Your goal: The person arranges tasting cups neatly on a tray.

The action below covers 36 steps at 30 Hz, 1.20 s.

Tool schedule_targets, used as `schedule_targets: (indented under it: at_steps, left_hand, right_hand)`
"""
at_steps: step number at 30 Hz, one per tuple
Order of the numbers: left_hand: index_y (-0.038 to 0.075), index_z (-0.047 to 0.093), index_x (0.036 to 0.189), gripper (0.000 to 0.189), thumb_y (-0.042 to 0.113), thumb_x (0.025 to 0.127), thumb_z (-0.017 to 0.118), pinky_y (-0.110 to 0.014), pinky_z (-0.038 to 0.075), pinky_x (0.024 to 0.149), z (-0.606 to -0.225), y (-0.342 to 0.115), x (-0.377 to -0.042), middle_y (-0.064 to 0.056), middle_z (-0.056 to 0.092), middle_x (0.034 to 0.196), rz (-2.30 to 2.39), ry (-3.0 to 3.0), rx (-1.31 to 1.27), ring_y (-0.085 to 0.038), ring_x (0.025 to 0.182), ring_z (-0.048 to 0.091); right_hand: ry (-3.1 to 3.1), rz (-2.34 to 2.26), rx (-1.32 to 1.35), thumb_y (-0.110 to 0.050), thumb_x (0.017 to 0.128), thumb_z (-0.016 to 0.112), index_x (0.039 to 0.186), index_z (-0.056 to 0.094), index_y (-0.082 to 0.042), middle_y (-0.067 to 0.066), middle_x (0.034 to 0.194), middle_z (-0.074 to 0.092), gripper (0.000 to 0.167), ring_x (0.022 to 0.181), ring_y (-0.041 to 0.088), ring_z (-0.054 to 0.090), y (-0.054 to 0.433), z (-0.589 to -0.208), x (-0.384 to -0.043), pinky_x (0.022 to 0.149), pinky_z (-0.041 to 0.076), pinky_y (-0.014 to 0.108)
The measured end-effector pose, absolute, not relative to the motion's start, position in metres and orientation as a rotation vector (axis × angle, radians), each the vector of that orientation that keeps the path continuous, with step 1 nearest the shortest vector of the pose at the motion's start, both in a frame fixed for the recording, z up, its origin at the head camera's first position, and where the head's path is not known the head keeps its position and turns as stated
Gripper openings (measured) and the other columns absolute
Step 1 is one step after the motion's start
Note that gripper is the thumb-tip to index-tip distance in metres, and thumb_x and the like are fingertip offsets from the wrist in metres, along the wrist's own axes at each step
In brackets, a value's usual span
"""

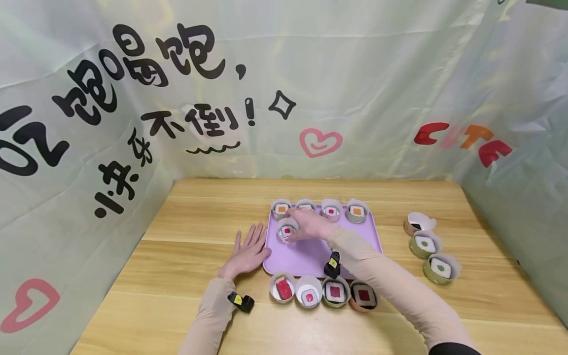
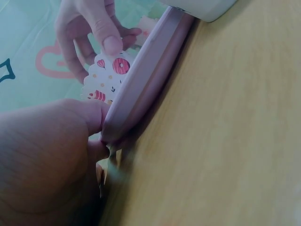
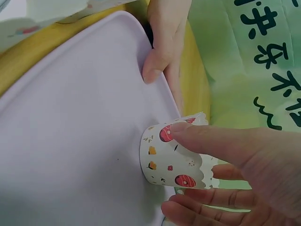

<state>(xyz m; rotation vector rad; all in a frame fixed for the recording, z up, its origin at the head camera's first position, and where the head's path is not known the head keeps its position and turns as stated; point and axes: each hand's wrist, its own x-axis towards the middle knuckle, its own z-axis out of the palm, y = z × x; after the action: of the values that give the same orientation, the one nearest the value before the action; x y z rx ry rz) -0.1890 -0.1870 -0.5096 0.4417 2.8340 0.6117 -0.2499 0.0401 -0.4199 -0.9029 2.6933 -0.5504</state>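
Note:
On the left part of the lilac tray (image 1: 301, 256) stands a patterned paper cup (image 3: 160, 157) with a white sushi roll (image 1: 287, 230) with a red centre inside. My right hand (image 1: 312, 224) holds this cup, thumb on one side and fingers on the other. Beside the tray's left edge lies my left hand (image 1: 246, 256), fingers straight and spread on the table. Its thumb (image 3: 155, 66) rests over the tray's rim. Behind the held cup, a row of similar cups lines the tray's back edge, among them one with an orange-centred roll (image 1: 357, 211). My right hand partly covers one of them.
Several cups stand along the tray's front edge, including one with a red-topped sushi piece (image 1: 283, 288) and one with a dark-red-centred roll (image 1: 364, 296). Three more cups, one with a green-centred roll (image 1: 441, 268), stand to the right. A printed cloth (image 1: 266, 162) encloses the wooden table (image 1: 186, 212).

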Motion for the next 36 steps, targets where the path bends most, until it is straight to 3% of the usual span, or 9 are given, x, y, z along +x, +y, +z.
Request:
schedule_targets:
  at_steps: [5,17,36]
  left_hand:
    - [0.016,0.008,0.162,0.067,0.045,0.106,0.03,-0.058,-0.018,0.124,-0.509,-0.186,-0.19,-0.004,-0.005,0.171,0.606,2.826,0.438,-0.027,0.159,-0.008]
    - [0.018,0.006,0.162,0.066,0.045,0.107,0.032,-0.059,-0.017,0.124,-0.51,-0.187,-0.19,-0.003,-0.007,0.171,0.606,2.828,0.436,-0.026,0.159,-0.009]
    - [0.016,0.009,0.162,0.066,0.044,0.106,0.033,-0.058,-0.018,0.124,-0.506,-0.186,-0.188,-0.004,-0.005,0.171,0.637,2.827,0.436,-0.026,0.16,-0.008]
  right_hand:
    - [2.707,-0.574,-0.927,-0.023,0.078,0.087,0.133,0.057,-0.002,0.017,0.133,0.065,0.067,0.123,0.035,0.062,0.039,-0.422,-0.25,0.105,0.052,0.047]
    - [2.739,-0.594,-0.818,-0.026,0.08,0.085,0.143,0.05,-0.004,0.018,0.14,0.06,0.076,0.131,0.037,0.056,0.027,-0.425,-0.248,0.111,0.047,0.05]
    - [2.772,-0.606,-0.81,-0.025,0.08,0.085,0.142,0.05,0.001,0.022,0.134,0.063,0.075,0.123,0.039,0.061,0.02,-0.426,-0.248,0.105,0.052,0.048]
